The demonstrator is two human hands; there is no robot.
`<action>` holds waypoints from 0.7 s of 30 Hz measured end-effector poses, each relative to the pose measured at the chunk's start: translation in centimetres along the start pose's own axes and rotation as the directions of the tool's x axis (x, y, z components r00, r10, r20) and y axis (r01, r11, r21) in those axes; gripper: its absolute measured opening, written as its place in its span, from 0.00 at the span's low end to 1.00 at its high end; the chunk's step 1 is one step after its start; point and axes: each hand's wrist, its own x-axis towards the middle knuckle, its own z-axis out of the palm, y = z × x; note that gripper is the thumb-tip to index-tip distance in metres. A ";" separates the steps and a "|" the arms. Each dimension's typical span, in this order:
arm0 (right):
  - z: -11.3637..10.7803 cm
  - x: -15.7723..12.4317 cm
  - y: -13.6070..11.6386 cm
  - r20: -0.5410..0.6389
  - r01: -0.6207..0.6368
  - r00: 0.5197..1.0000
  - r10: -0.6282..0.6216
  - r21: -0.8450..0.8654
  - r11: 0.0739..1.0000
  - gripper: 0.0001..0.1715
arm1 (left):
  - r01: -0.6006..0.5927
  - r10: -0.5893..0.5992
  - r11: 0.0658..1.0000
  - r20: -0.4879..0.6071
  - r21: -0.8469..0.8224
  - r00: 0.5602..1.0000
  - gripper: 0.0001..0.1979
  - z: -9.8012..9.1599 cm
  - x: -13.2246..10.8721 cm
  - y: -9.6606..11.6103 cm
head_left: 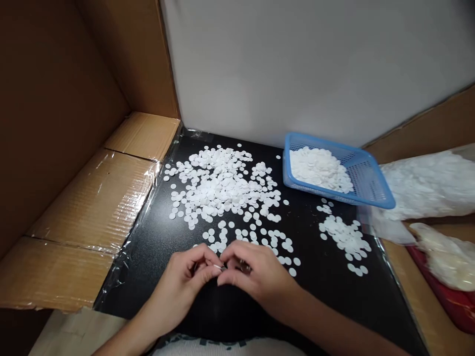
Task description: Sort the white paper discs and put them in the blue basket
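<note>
My left hand (187,274) pinches a thin white disc (218,267) between thumb and forefinger, low over the near part of the black table. Fingertip to fingertip with it, my right hand (254,274) is also closed in a pinch; its fingers hide whatever lies between them. Just beyond both hands is a loose scatter of white discs (273,241), and farther back they heap into a large pile (222,190). To the right lies a smaller pile of discs (345,235).
A blue plastic basket (374,185) partly filled with white discs stands at the back right. Beside it lies a filled clear bag (430,183), with another bag (445,257) on something red. Cardboard (96,198) borders the left; a pale wall (297,69) rises behind.
</note>
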 end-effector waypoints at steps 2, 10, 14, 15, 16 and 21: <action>1.2 -1.6 0.2 -0.069 -0.038 0.997 0.041 0.044 0.998 0.11 | -0.024 0.024 0.999 0.020 0.041 1.000 0.13 0.9 -0.1 -0.2; 1.8 -5.2 1.1 -0.219 0.075 0.974 -0.062 0.050 0.996 0.13 | -0.177 0.139 0.962 0.186 0.207 0.973 0.09 2.0 -0.1 0.0; 1.3 -5.7 1.1 -0.251 0.074 0.967 -0.055 0.067 0.995 0.10 | -0.255 0.185 0.935 0.273 0.247 0.944 0.08 2.3 0.2 0.6; 1.2 -5.7 1.2 -0.263 0.055 0.964 -0.033 0.079 0.995 0.09 | -0.264 0.190 0.930 0.277 0.257 0.942 0.08 2.5 0.3 0.7; 1.1 -5.8 1.4 -0.268 0.037 0.963 -0.011 0.092 0.995 0.08 | -0.274 0.200 0.924 0.274 0.266 0.941 0.08 2.6 0.3 0.7; 0.6 -6.3 1.9 -0.255 0.068 0.967 -0.027 0.155 0.985 0.07 | -0.294 0.228 0.911 0.239 0.290 0.944 0.09 3.3 0.2 0.6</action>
